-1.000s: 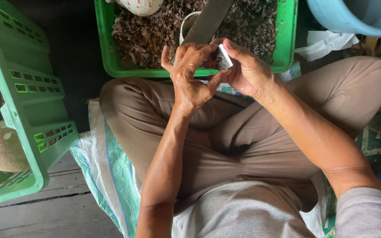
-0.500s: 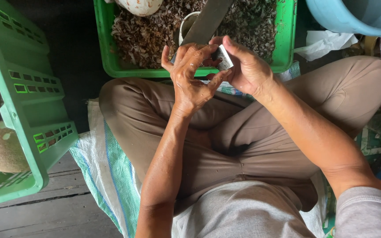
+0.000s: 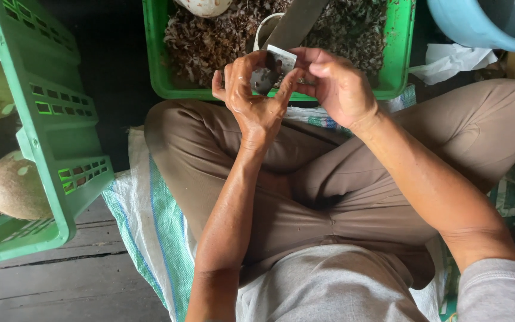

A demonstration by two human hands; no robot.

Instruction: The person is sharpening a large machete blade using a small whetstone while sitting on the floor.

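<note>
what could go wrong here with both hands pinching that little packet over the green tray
The small packet is held only by fingertips of the left hand and right hand, so it might slip and drop into the brown scraps in the green tray, where it would be hard to find. A long flat blade-like tool lies just behind the fingers, so a slip forward may knock against it.

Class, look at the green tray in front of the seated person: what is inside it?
The green tray holds brown shavings, a pale round husked fruit and a flat grey blade. The left hand and right hand cover its near rim.
</note>
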